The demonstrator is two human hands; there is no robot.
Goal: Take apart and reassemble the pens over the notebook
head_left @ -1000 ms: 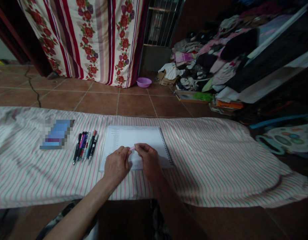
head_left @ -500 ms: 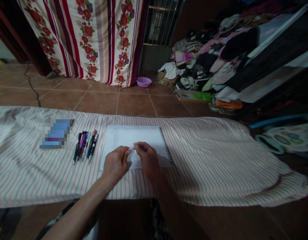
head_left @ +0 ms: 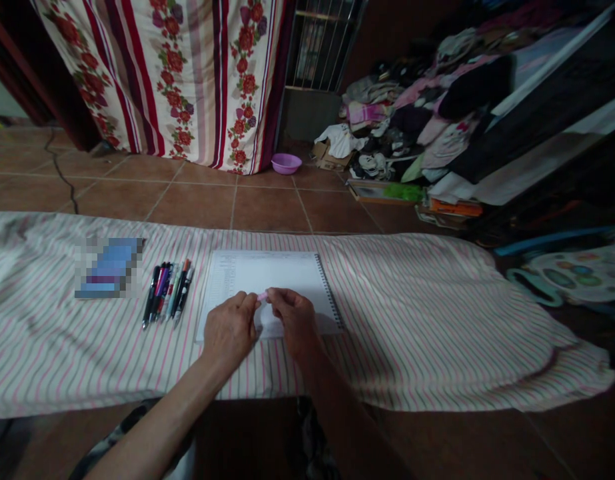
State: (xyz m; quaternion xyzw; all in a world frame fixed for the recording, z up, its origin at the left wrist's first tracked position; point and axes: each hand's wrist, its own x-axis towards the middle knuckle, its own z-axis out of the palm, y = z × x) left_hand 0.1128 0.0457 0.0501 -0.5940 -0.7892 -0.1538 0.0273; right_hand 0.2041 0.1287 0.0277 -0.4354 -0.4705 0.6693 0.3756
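Note:
Between my two hands is a small pink piece (head_left: 262, 297), too small to name for certain. My left hand (head_left: 231, 325) is closed, pinching its left end. The thumb and fingertips of my right hand (head_left: 296, 316) close on its right end. Both hands are just above a spiral notebook (head_left: 282, 268) that lies open at a mostly white page, with faint print along its left side and top. Left of the notebook, several pens (head_left: 168, 291) lie side by side. My hands cover the lower middle of the page.
A striped cloth (head_left: 417, 320) covers the long low surface under the notebook. At its left lies a blurred-out blue flat object (head_left: 110, 267). Beyond are a tiled floor (head_left: 197, 197), a purple basin (head_left: 286, 163), a floral curtain (head_left: 202, 80) and a heap of clothes (head_left: 412, 113).
Both hands stay over the notebook with the pink piece between them, their fingers shifting only slightly. The whole view has moved a little.

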